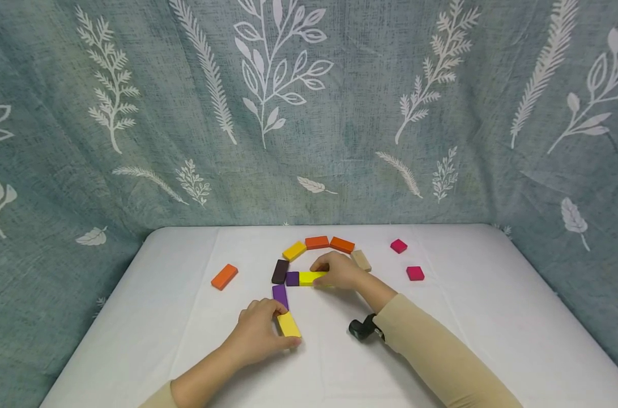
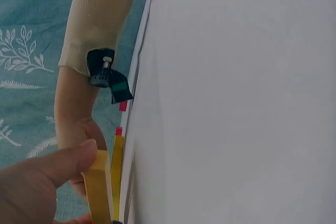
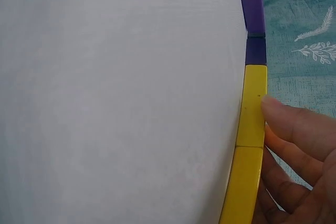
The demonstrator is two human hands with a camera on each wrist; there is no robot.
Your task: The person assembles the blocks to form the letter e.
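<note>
Left hand [image 1: 260,328] pinching yellow block [image 1: 289,326] by its ends, long axis far-left to near-right, right hand [image 1: 342,272] pinching yellow bar [image 1: 307,278] aligned left-to-right

Tbl [image 1: 150,317] w/ white cloth [image 1: 472,306]. On it, blk arc: near yellow [image 1: 289,324], long purple [image 1: 280,296], dk-brown [image 1: 280,272], far yellow [image 1: 294,251], 2 orange [image 1: 316,243], tan [image 1: 361,260]. Row inside arc: sm dk-purple [image 1: 292,279] + 2 yellows [image 3: 253,106]. Lone orange [image 1: 224,277] L; 2 red blks [image 1: 415,273] R.
</note>
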